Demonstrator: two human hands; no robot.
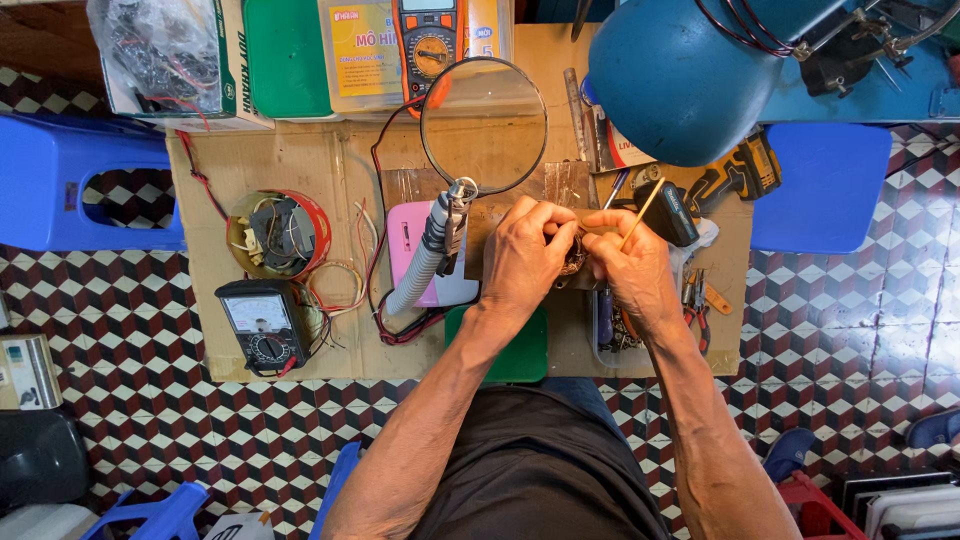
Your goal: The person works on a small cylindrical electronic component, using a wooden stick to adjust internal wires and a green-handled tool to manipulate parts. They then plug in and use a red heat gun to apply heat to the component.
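My left hand (528,255) and my right hand (630,265) meet over a small dark round part (574,259) at the middle of the cardboard-covered work surface (300,160). The left hand's fingers curl over the part and grip it. A thin yellow stick (642,213) is pinched in the fingers of my right hand, slanting up to the right, its lower end at the part. Most of the part is hidden by both hands.
A round magnifier (484,125) on a flexible neck (428,255) stands left of my hands, over a pink box (412,250). A black analog meter (262,325), a red tin of wires (278,235), an orange multimeter (428,45), a blue lamp shade (672,80) and blue stools (822,185) surround them.
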